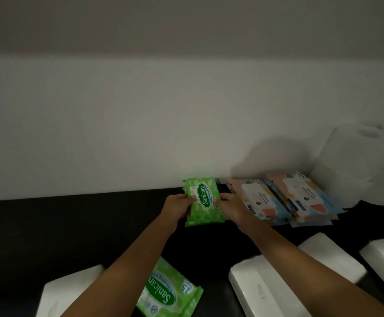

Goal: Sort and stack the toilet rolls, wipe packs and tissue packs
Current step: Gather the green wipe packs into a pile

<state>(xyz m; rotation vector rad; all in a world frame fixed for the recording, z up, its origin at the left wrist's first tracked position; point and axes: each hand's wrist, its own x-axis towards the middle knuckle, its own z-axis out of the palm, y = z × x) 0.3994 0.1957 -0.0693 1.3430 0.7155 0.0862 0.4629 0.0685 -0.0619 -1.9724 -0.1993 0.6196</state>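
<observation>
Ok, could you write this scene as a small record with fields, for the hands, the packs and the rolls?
left hand: grips the left edge of the green wipe pack
right hand: grips the right edge of the same pack
held pack: at the back of the dark table, close to the wall, apparently on other green packs
second green pack: near edge, partly under the left forearm
pastel packs: two overlapping piles to the right
toilet rolls: far right, blurred
white tissue packs: several, near edge
</observation>
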